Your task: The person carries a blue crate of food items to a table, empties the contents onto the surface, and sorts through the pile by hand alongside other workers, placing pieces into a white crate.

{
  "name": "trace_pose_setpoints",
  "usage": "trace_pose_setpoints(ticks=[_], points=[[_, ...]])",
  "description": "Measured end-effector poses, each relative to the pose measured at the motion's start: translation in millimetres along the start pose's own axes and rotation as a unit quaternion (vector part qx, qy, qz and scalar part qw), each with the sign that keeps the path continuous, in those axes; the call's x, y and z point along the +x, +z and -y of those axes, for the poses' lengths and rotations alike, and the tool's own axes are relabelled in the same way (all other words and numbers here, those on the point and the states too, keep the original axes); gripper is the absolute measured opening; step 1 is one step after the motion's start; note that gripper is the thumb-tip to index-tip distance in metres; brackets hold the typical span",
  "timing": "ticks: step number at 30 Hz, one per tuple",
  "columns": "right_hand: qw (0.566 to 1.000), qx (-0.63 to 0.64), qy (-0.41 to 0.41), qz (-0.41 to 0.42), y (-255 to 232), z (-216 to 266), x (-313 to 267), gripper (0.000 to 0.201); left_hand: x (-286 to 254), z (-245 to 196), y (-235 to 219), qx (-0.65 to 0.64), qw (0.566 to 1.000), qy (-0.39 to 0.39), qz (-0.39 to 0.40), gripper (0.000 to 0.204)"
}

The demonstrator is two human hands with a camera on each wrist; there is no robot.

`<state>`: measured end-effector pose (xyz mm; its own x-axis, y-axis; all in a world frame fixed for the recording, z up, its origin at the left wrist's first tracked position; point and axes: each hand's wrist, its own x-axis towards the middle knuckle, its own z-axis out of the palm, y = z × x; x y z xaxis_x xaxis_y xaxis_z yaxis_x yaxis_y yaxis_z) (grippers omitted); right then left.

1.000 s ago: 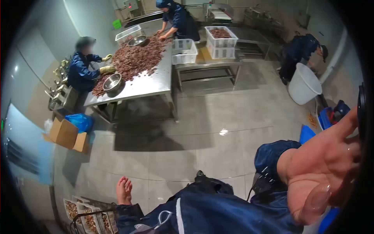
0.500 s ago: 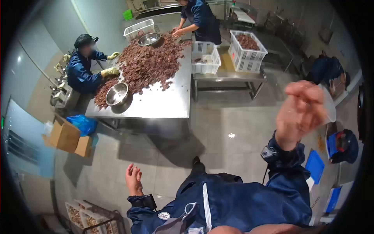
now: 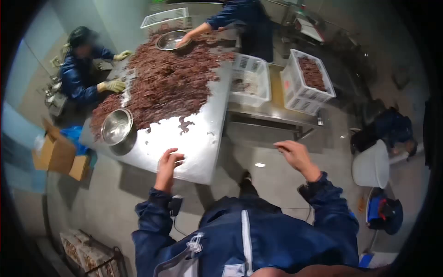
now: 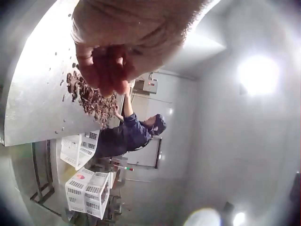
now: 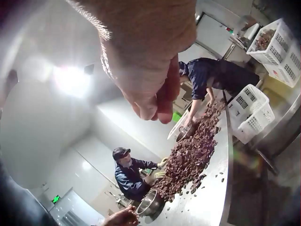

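Note:
My left hand (image 3: pixel 167 170) hangs at the near edge of the steel table (image 3: pixel 198 159), fingers loosely bent and holding nothing. Right of the table's corner, my right hand (image 3: pixel 297 157) is raised over the floor, empty, its fingers loosely bent toward the left. A broad heap of dark reddish-brown pieces (image 3: pixel 170 83) covers much of the tabletop. One steel bowl (image 3: pixel 116 127) stands at the heap's near left, another bowl (image 3: pixel 173 40) at its far side. The left wrist view shows my left hand (image 4: pixel 127 42) from close up; the right wrist view shows my right hand (image 5: pixel 146 56).
A gloved person (image 3: pixel 80 69) works at the table's left, another person (image 3: pixel 251 27) at its far side. White crates (image 3: pixel 307 83) stand on a side table at right. Beyond are a white bucket (image 3: pixel 371 164) and a bending person (image 3: pixel 392 129). A cardboard box (image 3: pixel 55 150) lies at left.
The steel table now appears nearer. My right hand has dropped from its raised place at the right and moved inward; my left hand has come up to the table's edge. The far person now reaches into the bowl.

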<state>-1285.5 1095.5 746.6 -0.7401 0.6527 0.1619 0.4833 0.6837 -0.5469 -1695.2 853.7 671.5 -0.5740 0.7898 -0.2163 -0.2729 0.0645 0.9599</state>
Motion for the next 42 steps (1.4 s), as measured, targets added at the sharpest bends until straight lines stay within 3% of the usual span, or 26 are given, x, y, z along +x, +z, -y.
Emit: trace_pose_setpoints(ticks=[2, 6, 7, 10, 11, 14, 18, 22, 24, 26, 28, 30, 34, 35, 37, 40, 41, 42], points=[[0.999, -0.015, -0.020, 0.045, 7.8, -43.9, 35.5, 0.043, 18.5, 12.4, 8.2, 0.012, 0.999, -0.023, -0.037, 0.035], [0.979, 0.016, -0.087, 0.184, 24.3, -78.0, 98.3, 0.064, -10.7, 50.0, -1.1, -0.056, 0.974, -0.136, -0.172, 0.037], [0.969, 0.031, -0.096, 0.225, 26.7, -84.7, 114.4, 0.069, -19.2, 62.5, -1.7, -0.104, 0.962, -0.169, -0.188, 0.046], [0.957, 0.061, -0.067, 0.276, 24.4, -95.5, 146.7, 0.078, -34.0, 49.8, 24.0, -0.160, 0.942, -0.191, -0.223, 0.057], [0.946, 0.072, -0.101, 0.298, 36.6, -111.7, 175.7, 0.084, -43.1, 54.3, 33.3, -0.171, 0.938, -0.178, -0.242, 0.064], [0.942, 0.116, -0.091, 0.300, 54.5, -125.2, 226.5, 0.087, -13.8, 38.6, 57.6, -0.188, 0.925, -0.173, -0.281, 0.057], [0.938, 0.149, -0.045, 0.309, 112.3, -127.3, 280.0, 0.094, 29.7, 73.7, 64.7, -0.312, 0.887, -0.182, -0.288, 0.051], [0.951, 0.152, 0.002, 0.269, 163.1, -141.0, 319.1, 0.105, 97.4, 127.8, 81.5, -0.428, 0.862, -0.192, -0.193, 0.039], [0.954, 0.145, 0.012, 0.263, 186.5, -156.9, 347.2, 0.114, 139.2, 127.7, 106.5, -0.467, 0.840, -0.183, -0.207, 0.033], [0.960, 0.114, 0.000, 0.254, 194.9, -174.5, 374.1, 0.117, 176.5, 136.8, 113.8, -0.530, 0.813, -0.173, -0.165, 0.031], [0.967, 0.086, 0.029, 0.238, 189.2, -181.7, 391.5, 0.121, 200.5, 146.9, 124.7, -0.557, 0.800, -0.163, -0.152, 0.039], [0.974, 0.061, 0.041, 0.215, 192.0, -193.1, 410.1, 0.128, 220.4, 144.2, 129.3, -0.581, 0.785, -0.158, -0.149, 0.063], [0.968, 0.098, 0.097, 0.207, 198.4, -200.4, 424.5, 0.131, 227.3, 135.7, 141.0, -0.588, 0.771, -0.160, -0.186, 0.070], [0.965, 0.102, 0.100, 0.220, 203.5, -197.9, 431.6, 0.131, 232.4, 137.4, 142.0, -0.604, 0.750, -0.176, -0.206, 0.073], [0.965, 0.101, 0.071, 0.231, 224.7, -189.9, 441.9, 0.131, 241.0, 144.3, 141.2, -0.618, 0.743, -0.168, -0.196, 0.080], [0.946, 0.194, 0.056, 0.256, 242.5, -161.1, 447.2, 0.131, 241.7, 103.4, 162.1, -0.601, 0.754, -0.151, -0.220, 0.087], [0.937, 0.205, 0.057, 0.276, 237.8, -130.9, 452.7, 0.130, 247.4, 93.1, 165.1, -0.594, 0.757, -0.143, -0.232, 0.089], [0.951, 0.175, -0.002, 0.255, 246.1, -118.4, 455.2, 0.130, 254.1, 96.1, 165.1, -0.608, 0.748, -0.136, -0.231, 0.092]])
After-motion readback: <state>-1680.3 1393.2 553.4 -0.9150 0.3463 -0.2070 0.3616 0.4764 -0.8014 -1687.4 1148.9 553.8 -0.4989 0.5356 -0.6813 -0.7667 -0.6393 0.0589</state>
